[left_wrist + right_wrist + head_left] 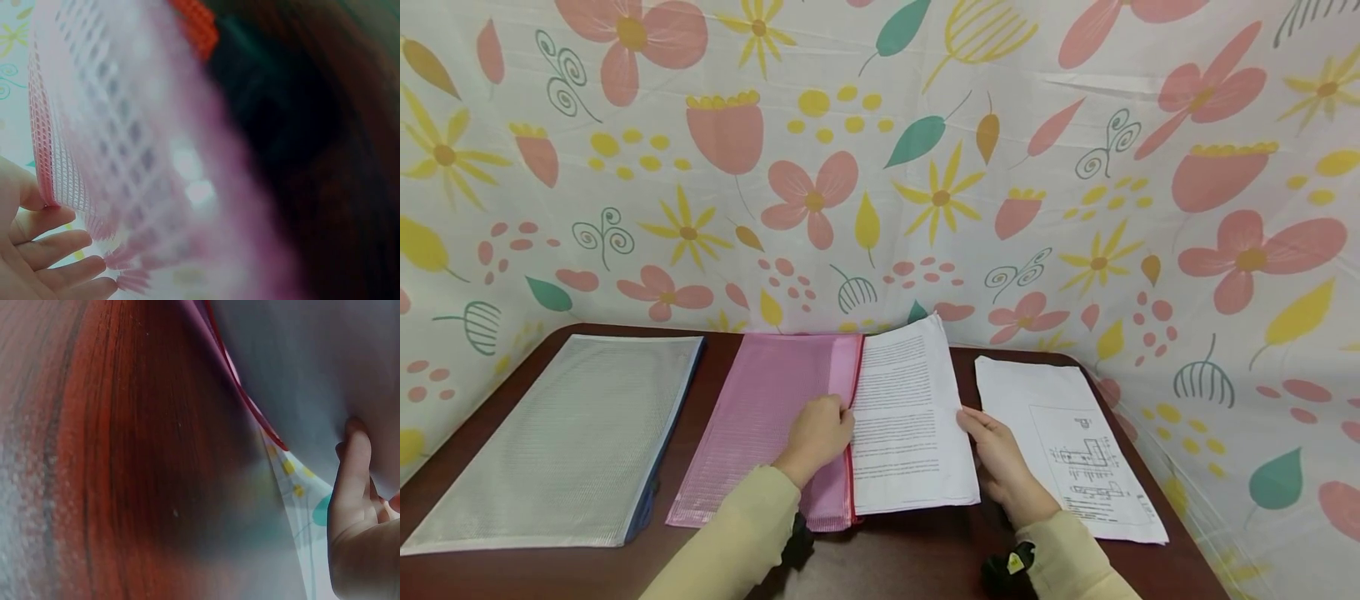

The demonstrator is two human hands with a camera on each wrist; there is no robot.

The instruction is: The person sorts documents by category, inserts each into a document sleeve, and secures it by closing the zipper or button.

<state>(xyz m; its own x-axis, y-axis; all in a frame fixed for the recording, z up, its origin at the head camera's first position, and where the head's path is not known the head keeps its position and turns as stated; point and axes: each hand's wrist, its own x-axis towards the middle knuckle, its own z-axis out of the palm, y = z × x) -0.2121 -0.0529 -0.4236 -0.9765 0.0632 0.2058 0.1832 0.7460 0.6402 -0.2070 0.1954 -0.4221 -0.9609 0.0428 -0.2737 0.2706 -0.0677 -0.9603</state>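
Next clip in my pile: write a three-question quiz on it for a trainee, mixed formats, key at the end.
1. Short answer: in the head view, what colour runs along the right edge of the pale folder?

2. True or false: the left hand is gripping the pale folder.

3. Multiple choice: what do the fingers of the right hand hold by its edge?
a) the pale folder
b) the sheets of printed text
c) the page with a line drawing

Key:
1. Blue.
2. False; it grips the pink folder near its red edge.
3. b
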